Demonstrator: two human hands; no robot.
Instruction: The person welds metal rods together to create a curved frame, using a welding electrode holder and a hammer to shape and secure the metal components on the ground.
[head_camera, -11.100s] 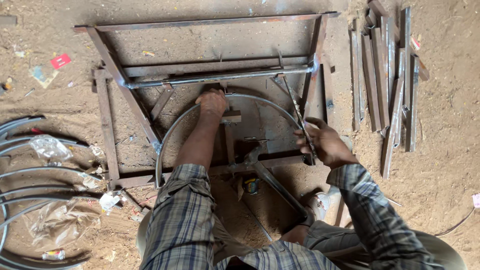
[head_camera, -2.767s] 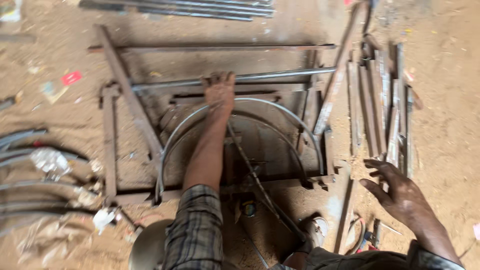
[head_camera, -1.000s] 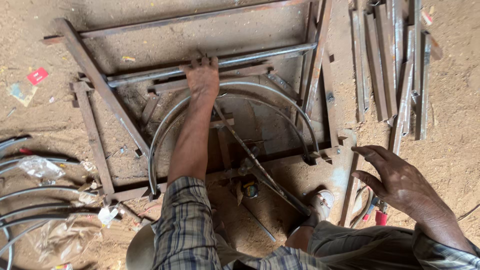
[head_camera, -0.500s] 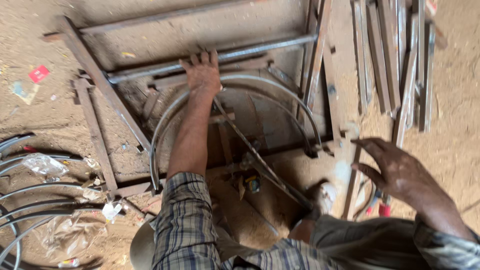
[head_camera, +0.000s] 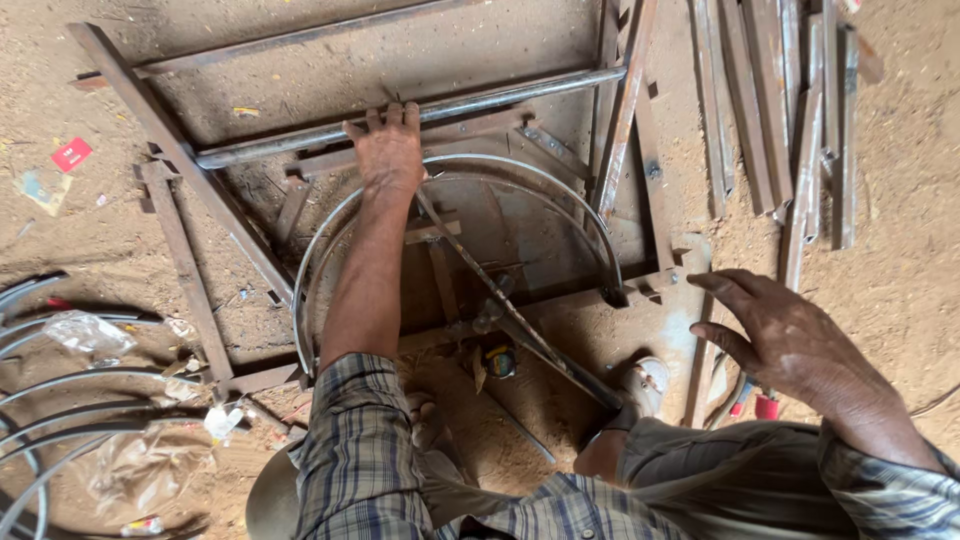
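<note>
The left hand (head_camera: 388, 150) lies palm down at the far middle of the rusty angle-iron frame (head_camera: 180, 160) that rests flat on the sandy floor (head_camera: 900, 300), its fingers spread over the grey round steel tube (head_camera: 480, 103) running across the frame and over the top of the bent grey metal hoop (head_camera: 520, 175); the arm is stretched straight out, which looks like a way of pinning the arc and tube down against the frame. The right hand (head_camera: 790, 340) hovers open, gripping nothing, fingers loosely spread, at the near right, just above a strip of flat steel bars (head_camera: 700, 380) and a small red-handled tool (head_camera: 765, 405) beside it. A loose bundle of rusty steel bars (head_camera: 790, 120) lies far right, and curved grey rods (head_camera: 60, 400) with crumpled clear plastic (head_camera: 85, 330) lie near left. Compared with half a second ago, the left hand keeps the same hold on the tube, while the right hand has drawn slightly nearer and its fingers have opened flatter; the view has also shifted a little.
</note>
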